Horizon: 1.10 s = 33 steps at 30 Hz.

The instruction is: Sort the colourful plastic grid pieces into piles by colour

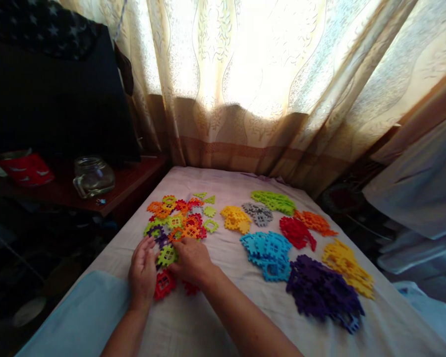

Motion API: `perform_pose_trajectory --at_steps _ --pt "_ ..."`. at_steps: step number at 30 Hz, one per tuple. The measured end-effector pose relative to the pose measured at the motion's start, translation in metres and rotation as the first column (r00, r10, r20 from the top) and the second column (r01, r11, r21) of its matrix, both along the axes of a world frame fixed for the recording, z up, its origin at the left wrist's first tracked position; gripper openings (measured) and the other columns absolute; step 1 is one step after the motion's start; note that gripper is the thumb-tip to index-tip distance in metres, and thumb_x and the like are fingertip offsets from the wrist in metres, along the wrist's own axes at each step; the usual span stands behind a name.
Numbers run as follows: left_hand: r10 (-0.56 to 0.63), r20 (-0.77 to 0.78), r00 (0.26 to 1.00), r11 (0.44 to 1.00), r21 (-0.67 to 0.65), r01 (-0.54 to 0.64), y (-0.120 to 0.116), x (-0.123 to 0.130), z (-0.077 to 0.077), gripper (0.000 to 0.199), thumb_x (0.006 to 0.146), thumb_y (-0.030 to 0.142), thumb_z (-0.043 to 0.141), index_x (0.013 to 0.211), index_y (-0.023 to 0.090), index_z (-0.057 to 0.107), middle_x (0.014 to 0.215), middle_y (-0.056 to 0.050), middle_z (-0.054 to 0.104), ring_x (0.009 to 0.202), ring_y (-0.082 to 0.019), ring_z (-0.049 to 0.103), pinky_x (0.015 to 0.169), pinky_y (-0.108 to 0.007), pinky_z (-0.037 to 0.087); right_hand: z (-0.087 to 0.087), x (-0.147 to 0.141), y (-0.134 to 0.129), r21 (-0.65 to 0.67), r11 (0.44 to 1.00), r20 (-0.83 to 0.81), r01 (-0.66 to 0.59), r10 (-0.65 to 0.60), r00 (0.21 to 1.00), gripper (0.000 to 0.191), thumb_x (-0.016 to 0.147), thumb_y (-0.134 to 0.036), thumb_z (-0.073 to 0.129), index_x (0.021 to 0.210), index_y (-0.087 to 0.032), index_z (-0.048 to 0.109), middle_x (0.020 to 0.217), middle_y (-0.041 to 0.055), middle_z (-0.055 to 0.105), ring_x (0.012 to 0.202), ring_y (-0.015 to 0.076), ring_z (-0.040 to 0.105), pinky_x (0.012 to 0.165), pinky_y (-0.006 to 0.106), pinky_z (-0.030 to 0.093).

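Note:
My left hand [143, 270] rests on its edge along the left side of a mixed pile of plastic interlocking building pieces [175, 223]. Its fingers are stretched out, near a dark purple piece [156, 235], and nothing shows in its grasp. My right hand [192, 260] reaches into the pile's near end, thumb and forefinger closed about the right edge of a lime green square piece [167, 256] with a window grid. Its other fingers are hidden. A red window piece [165, 284] lies just below, between my wrists. Another red piece [191, 288] is partly under my right hand.
Sorted piles lie to the right: yellow-orange [236, 219], grey [258, 214], lime [273, 202], blue [266, 253], red [296, 232], orange [315, 223], purple [323, 287], yellow [347, 267]. A glass jug [93, 177] and red container [25, 168] stand on the side desk [134, 181].

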<state>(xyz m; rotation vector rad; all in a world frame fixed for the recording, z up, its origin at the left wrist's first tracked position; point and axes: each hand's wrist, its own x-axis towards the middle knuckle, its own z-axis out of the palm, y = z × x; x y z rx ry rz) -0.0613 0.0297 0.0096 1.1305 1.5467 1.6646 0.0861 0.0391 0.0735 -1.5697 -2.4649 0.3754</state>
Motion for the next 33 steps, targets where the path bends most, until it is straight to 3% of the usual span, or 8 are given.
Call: perform_pose_trajectory --at_steps 4,10,16,21,25,28,33 --pt "-0.019 -0.010 1.000 1.000 0.002 0.019 0.001 0.000 -0.001 0.045 0.086 0.047 0.048 0.120 0.019 0.058 0.133 -0.012 0.055 0.120 -0.026 0.057 0.093 -0.039 0.054 -0.003 0.000 0.002 -0.005 1.000 -0.038 0.011 -0.011 0.999 0.043 0.077 -0.050 0.064 0.111 -0.024 0.064 0.107 0.0082 0.064 0.096 0.0233 0.062 0.078 0.033 0.050" --pt "-0.023 -0.035 0.999 0.999 -0.039 0.021 0.002 -0.001 0.000 0.050 0.084 0.051 0.048 0.121 0.019 0.058 0.129 -0.012 0.059 0.116 -0.027 0.059 0.094 -0.040 0.053 -0.008 -0.002 -0.001 0.029 0.995 -0.130 0.092 -0.087 0.988 0.030 0.080 -0.038 0.064 0.107 -0.024 0.065 0.107 0.0070 0.065 0.097 0.0216 0.061 0.080 0.031 0.049" --pt "-0.025 0.016 1.000 0.994 -0.105 0.026 0.004 -0.004 -0.001 0.059 0.079 0.059 0.048 0.121 0.020 0.057 0.126 -0.012 0.061 0.098 -0.026 0.067 0.092 -0.044 0.053 0.004 0.018 0.009 -0.077 0.982 -0.306 0.171 -0.186 0.934 0.013 0.085 -0.027 0.060 0.091 -0.025 0.072 0.091 -0.0005 0.073 0.084 0.0142 0.065 0.074 0.022 0.045" --pt "-0.002 -0.024 1.000 0.994 -0.112 -0.001 0.006 -0.005 -0.003 0.058 0.077 0.061 0.050 0.118 0.022 0.059 0.125 -0.010 0.062 0.094 -0.025 0.068 0.089 -0.042 0.055 0.026 0.093 0.035 -0.045 0.923 -0.385 0.382 -0.369 0.846 0.016 0.083 -0.024 0.060 0.089 -0.023 0.074 0.088 -0.0004 0.075 0.080 0.0124 0.067 0.070 0.020 0.044" --pt "0.002 -0.088 0.996 0.995 -0.102 -0.011 0.007 -0.007 -0.004 0.057 0.075 0.063 0.051 0.114 0.024 0.061 0.120 -0.009 0.065 0.096 -0.027 0.068 0.091 -0.043 0.054 0.037 0.172 0.067 0.002 0.784 -0.302 0.621 -0.591 0.748 0.018 0.083 -0.026 0.059 0.089 -0.024 0.076 0.088 -0.0006 0.076 0.084 0.0135 0.067 0.072 0.020 0.044" --pt "0.013 -0.128 0.992 0.993 -0.114 -0.028 0.008 -0.007 -0.003 0.057 0.072 0.065 0.053 0.110 0.024 0.063 0.121 -0.008 0.066 0.110 -0.031 0.062 0.100 -0.047 0.048 0.037 0.226 0.094 -0.009 0.694 -0.280 0.720 -0.693 0.664 0.021 0.083 -0.024 0.056 0.090 -0.021 0.076 0.087 0.0026 0.076 0.081 0.0154 0.068 0.068 0.021 0.045" --pt "-0.001 -0.098 0.995 0.987 -0.160 -0.015 0.010 -0.008 -0.007 0.058 0.072 0.067 0.054 0.112 0.026 0.062 0.123 -0.007 0.065 0.115 -0.031 0.060 0.105 -0.050 0.044 0.031 0.291 0.131 -0.025 0.541 -0.267 0.841 -0.814 0.516 0.028 0.085 -0.025 0.052 0.095 -0.015 0.076 0.077 0.0065 0.074 0.071 0.0166 0.068 0.061 0.022 0.044"
